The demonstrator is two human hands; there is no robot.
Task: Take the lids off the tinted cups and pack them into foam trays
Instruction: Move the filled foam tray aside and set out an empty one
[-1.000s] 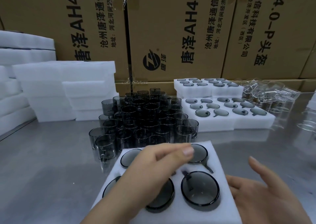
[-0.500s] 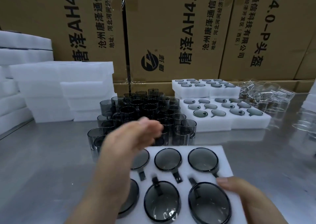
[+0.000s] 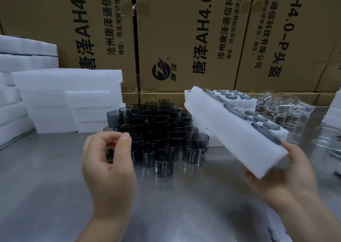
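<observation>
A cluster of several grey tinted cups (image 3: 156, 125) stands on the steel table (image 3: 46, 186), mid-view. My right hand (image 3: 282, 177) grips the near end of a white foam tray (image 3: 227, 131) and holds it lifted and tilted above the table, right of the cups. Dark lids sit in the tray's pockets, seen edge-on along its upper side. My left hand (image 3: 108, 160) hovers just in front of the cups with loosely curled fingers and holds nothing. Behind the lifted tray lie filled foam trays (image 3: 238, 97) with lids in them.
Stacks of blank white foam (image 3: 70, 94) stand at the left and back left. A pile of clear cups (image 3: 276, 103) lies at the back right, with more clear pieces and foam at the right edge. Large cardboard boxes (image 3: 184, 29) wall off the back.
The foam tray with lids lay flat in front of me; my right hand has lifted it and swung it up to the right. My left hand left the tray and moved toward the cups.
</observation>
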